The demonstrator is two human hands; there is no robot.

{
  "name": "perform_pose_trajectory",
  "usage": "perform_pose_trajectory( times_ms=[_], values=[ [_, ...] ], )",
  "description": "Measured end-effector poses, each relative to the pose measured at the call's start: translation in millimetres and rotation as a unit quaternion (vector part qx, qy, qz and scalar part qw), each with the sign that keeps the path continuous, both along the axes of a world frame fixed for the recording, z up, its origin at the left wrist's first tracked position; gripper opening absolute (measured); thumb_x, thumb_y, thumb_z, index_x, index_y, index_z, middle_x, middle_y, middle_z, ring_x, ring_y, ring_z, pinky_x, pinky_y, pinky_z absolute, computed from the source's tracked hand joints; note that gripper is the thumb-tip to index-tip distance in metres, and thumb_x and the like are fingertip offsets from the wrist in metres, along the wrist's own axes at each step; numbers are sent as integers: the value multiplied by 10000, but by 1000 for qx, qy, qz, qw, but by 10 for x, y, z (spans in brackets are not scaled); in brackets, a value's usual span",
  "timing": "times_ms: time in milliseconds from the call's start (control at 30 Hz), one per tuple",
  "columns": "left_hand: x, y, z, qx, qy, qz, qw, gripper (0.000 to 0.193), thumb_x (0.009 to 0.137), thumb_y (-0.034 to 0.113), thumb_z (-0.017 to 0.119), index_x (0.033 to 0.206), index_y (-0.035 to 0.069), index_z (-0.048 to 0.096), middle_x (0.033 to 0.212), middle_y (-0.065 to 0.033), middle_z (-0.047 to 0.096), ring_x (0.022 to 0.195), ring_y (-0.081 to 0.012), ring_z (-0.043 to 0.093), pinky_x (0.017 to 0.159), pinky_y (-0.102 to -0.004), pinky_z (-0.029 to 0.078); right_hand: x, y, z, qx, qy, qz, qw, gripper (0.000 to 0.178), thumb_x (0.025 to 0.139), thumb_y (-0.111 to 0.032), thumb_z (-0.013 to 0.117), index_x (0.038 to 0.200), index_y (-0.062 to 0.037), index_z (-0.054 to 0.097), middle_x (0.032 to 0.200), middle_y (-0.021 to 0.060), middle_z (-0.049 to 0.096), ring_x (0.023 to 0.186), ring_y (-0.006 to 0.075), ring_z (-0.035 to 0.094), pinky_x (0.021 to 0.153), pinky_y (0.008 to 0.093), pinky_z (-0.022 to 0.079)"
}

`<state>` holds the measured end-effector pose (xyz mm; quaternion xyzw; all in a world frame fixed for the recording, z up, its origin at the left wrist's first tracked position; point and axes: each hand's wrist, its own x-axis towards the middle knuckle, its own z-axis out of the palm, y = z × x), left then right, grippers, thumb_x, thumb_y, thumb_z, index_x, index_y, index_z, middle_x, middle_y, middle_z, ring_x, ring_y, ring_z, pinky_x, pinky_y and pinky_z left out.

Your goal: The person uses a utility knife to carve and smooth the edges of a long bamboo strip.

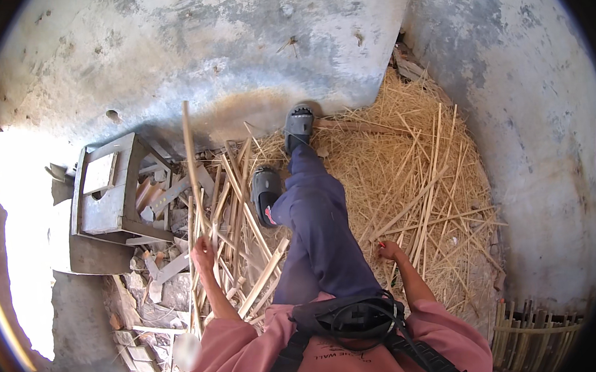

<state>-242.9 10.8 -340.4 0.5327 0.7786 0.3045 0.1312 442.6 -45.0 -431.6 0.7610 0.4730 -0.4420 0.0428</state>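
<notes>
My left hand (202, 253) is closed round the lower part of a long, thin bamboo strip (190, 145), which stands up from it toward the wall and bends slightly. Under that hand lies a loose pile of split strips (249, 220). My right hand (388, 250) hangs beside my right leg, over the straw, with its fingers curled. A tiny red spot shows at its fingertips; what it is I cannot make out. My feet are in dark slip-on sandals (298, 121), one near the wall and the other beside the strips.
Straw and shavings (378, 160) cover the floor on the right, with several long strips (422, 212) on top. At left a worn wooden cabinet (110, 190) stands among rubble (153, 270). Stained walls (235, 46) rise ahead and at right. A slatted rack (536, 338) is at lower right.
</notes>
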Motion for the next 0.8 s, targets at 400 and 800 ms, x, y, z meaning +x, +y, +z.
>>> perform_pose_trajectory(
  times_ms=[400,800],
  values=[
    [359,206,1651,281,115,55,951,292,975,-3,632,1267,12,640,954,-149,601,786,-320,577,701,-429,478,-235,725,706,244,90,-74,963,329,933,-189,639,1222,-66,736,965,166,766,940,274,745,864,381,553],
    [1434,257,2656,211,134,-101,963,719,774,-156,618,1385,213,707,866,-60,501,765,-203,529,688,-351,469,-1135,1342,3240,487,389,-189,759,527,1070,-231,580,1537,-21,456,1114,85,727,633,25,488,587,186,398]
  ],
)
